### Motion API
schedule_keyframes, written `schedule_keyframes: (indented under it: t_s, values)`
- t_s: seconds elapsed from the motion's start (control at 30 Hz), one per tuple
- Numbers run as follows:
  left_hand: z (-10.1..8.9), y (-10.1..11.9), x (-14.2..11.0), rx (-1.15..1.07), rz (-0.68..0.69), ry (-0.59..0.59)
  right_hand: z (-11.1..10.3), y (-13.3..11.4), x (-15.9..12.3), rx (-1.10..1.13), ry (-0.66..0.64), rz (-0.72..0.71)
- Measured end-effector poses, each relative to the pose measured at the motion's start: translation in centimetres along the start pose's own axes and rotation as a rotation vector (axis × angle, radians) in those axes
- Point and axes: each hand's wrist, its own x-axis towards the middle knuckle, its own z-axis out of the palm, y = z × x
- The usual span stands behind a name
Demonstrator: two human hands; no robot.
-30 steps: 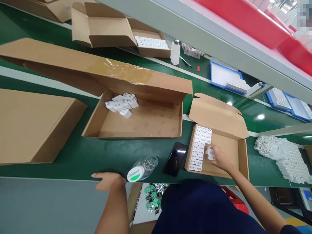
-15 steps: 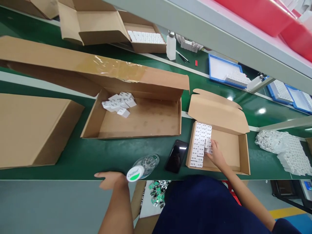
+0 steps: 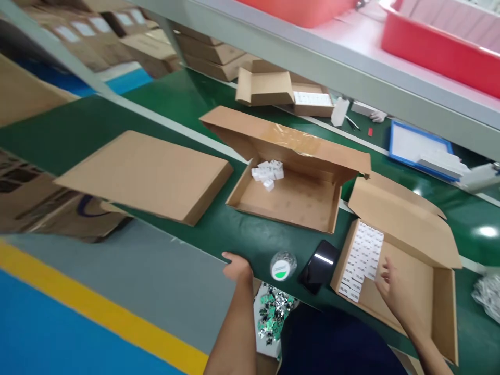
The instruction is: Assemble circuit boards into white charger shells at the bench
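My right hand (image 3: 395, 297) hovers inside an open cardboard box (image 3: 406, 284), fingers apart and holding nothing. Just left of it lie tight rows of small white blocks (image 3: 361, 260) along the box's left side. My left hand (image 3: 237, 268) rests empty on the near edge of the green conveyor belt (image 3: 219, 229). Close to it, a clear jar with a green-and-white label (image 3: 282, 266) lies on the belt, and a black smartphone (image 3: 318, 266) sits between the jar and the box. Another open carton (image 3: 291, 203) holds a small loose heap of white blocks (image 3: 267, 174).
A flat cardboard carton (image 3: 144, 174) lies left on the belt. Beyond stand a white bottle (image 3: 339, 112), a blue-framed tray (image 3: 420, 148) and a packed box (image 3: 312, 99). Red bins (image 3: 441, 44) sit on the shelf above. Green circuit boards (image 3: 273, 312) lie below the belt.
My head has turned left, so everything sits further right. My right hand has come away from the white rows and holds no block. My left hand stays on the belt edge.
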Motion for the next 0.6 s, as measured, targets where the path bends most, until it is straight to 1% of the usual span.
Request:
schedule_keyframes:
  t_s: [0.07,0.1,0.13,0.17,0.23,0.3,0.37,0.43,0.5,0.53,0.6]
  values:
    - [0.1,-0.2,0.4,-0.012,0.000,-0.021,-1.8,-1.8,1.2,-0.068,0.036,-0.083]
    - [0.1,-0.3,0.5,-0.013,0.002,-0.032,-2.1,-3.2,2.3,-0.090,0.028,-0.143]
    - [0.0,-0.3,0.5,-0.012,0.004,-0.043,-2.0,-4.8,3.8,-0.106,0.003,-0.214]
    - [0.0,-0.4,0.6,-0.011,0.005,-0.053,-1.3,-6.7,5.7,-0.121,-0.040,-0.294]
    - [-0.1,-0.5,0.6,-0.008,0.006,-0.070,1.3,-11.0,10.5,-0.162,-0.126,-0.453]
    - [-0.2,-0.5,0.6,-0.012,0.004,-0.079,5.1,-15.5,16.2,-0.223,-0.207,-0.581]
    - [-0.2,-0.5,0.7,-0.017,-0.005,-0.084,8.9,-19.9,22.0,-0.294,-0.272,-0.672]
    - [-0.2,-0.5,0.8,-0.019,-0.020,-0.087,12.2,-23.8,27.2,-0.368,-0.315,-0.737]
    - [-0.3,-0.5,0.9,-0.022,-0.029,-0.088,14.8,-26.7,31.1,-0.440,-0.336,-0.774]
    - [-0.3,-0.5,1.0,-0.024,-0.032,-0.086,15.8,-27.7,32.5,-0.474,-0.343,-0.784]
    - [-0.4,-0.5,1.0,-0.025,-0.034,-0.082,17.4,-29.0,34.4,-0.536,-0.359,-0.794]
